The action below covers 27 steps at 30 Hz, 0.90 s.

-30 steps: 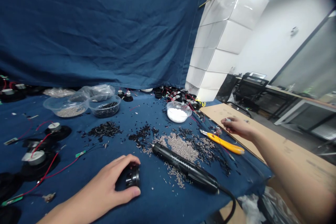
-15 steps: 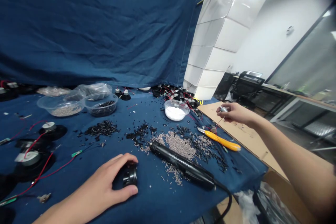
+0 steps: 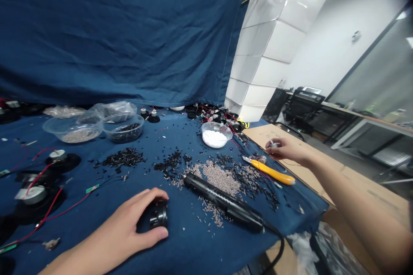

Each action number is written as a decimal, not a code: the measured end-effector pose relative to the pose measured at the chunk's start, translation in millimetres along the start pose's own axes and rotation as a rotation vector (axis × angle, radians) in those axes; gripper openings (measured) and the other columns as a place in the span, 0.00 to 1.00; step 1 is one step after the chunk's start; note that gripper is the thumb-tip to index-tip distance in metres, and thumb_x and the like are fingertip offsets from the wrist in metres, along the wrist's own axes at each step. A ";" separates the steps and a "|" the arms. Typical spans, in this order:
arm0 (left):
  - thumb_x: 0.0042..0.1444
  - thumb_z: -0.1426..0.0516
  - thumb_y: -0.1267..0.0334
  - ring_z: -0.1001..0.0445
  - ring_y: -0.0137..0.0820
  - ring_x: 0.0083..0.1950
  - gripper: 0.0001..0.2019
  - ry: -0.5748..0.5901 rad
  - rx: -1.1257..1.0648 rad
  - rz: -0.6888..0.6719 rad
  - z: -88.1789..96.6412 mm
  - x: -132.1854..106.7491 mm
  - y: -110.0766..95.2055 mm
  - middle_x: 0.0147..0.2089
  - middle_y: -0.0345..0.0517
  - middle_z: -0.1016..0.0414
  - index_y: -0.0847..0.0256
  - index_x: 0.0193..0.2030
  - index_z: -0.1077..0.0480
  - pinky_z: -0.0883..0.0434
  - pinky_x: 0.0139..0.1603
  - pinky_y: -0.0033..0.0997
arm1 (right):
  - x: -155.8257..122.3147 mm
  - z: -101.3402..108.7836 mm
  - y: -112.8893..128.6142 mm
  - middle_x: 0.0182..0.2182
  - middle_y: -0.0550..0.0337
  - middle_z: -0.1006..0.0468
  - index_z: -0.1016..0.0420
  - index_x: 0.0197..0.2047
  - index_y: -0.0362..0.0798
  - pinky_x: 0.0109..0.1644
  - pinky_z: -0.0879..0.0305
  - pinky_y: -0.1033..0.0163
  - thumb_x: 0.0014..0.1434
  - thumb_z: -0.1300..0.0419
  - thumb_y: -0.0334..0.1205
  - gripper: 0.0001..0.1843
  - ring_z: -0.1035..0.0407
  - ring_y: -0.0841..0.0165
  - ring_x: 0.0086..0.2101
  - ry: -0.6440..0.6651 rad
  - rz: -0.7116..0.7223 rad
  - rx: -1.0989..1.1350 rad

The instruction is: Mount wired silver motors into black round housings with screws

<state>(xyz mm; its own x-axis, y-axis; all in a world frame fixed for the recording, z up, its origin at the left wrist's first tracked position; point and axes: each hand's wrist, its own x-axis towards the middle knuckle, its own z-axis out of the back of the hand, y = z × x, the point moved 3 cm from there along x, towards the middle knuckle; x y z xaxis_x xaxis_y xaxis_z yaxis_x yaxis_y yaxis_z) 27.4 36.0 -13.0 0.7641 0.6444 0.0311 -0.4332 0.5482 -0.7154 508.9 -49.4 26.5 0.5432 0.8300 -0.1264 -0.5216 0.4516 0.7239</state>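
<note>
My left hand (image 3: 142,217) curls around a black round plastic part (image 3: 158,215) that rests on the blue cloth. Its fingers and thumb grip the part's sides, and the palm hides some of it. On the right, my right hand (image 3: 285,149) is closed on a small silvery cylinder-like piece (image 3: 273,144), partly covered by the fingers. Just below that hand lies a yellow-orange cutter (image 3: 272,172), with a thin red wire beside it. A black electric screwdriver (image 3: 226,202) lies between my hands, its tip pointing to the far left.
Small screws (image 3: 221,178) and black bits (image 3: 125,157) are scattered about the cloth. Clear bowls stand behind: one with white pellets (image 3: 215,138), one with black pieces (image 3: 124,133). Wired speaker-like units (image 3: 35,193) sit left. White boxes (image 3: 258,68) rise behind; cardboard (image 3: 348,172) lies right.
My right hand has lowered slightly with the silvery piece, toward the cutter. The left hand stays around the black part.
</note>
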 end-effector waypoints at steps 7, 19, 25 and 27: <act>0.53 0.41 0.57 0.28 0.41 0.53 0.17 0.002 0.006 -0.017 0.1 0.6 -0.7 0.52 0.44 0.26 0.52 0.51 0.32 0.31 0.53 0.35 | 9.2 -11.3 -2.9 0.26 0.62 0.27 0.28 0.36 0.45 0.33 0.29 0.67 0.45 0.34 0.31 0.13 0.29 0.67 0.30 -0.005 0.096 -0.095; 0.53 0.41 0.57 0.27 0.41 0.52 0.18 -0.012 0.007 -0.014 0.6 -0.1 -0.5 0.51 0.44 0.26 0.52 0.51 0.31 0.30 0.51 0.35 | 26.3 -22.9 -12.5 0.34 0.59 0.29 0.28 0.40 0.42 0.43 0.33 0.59 0.62 0.36 0.33 0.06 0.32 0.67 0.35 -0.199 0.150 -0.562; 0.54 0.41 0.57 0.28 0.41 0.53 0.17 0.003 -0.014 -0.004 0.5 -0.4 -0.6 0.53 0.44 0.27 0.51 0.51 0.32 0.31 0.53 0.36 | 32.7 -17.4 -26.6 0.37 0.58 0.26 0.28 0.47 0.42 0.45 0.31 0.57 0.63 0.36 0.34 0.10 0.29 0.66 0.37 -0.211 0.110 -0.516; 0.53 0.41 0.56 0.29 0.42 0.53 0.18 0.012 -0.019 0.006 0.7 -0.3 -1.2 0.53 0.44 0.27 0.51 0.51 0.32 0.32 0.53 0.36 | 33.9 -13.9 -30.1 0.38 0.58 0.26 0.28 0.49 0.43 0.45 0.30 0.57 0.62 0.35 0.34 0.12 0.29 0.65 0.38 -0.223 0.109 -0.467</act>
<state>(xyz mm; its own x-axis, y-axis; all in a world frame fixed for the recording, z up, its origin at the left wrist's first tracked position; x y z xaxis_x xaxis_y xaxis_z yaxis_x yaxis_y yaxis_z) 27.3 35.5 -11.6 0.7674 0.6408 0.0187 -0.4285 0.5343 -0.7286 533.8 -30.3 -9.0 0.5698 0.8135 0.1165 -0.7926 0.5065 0.3395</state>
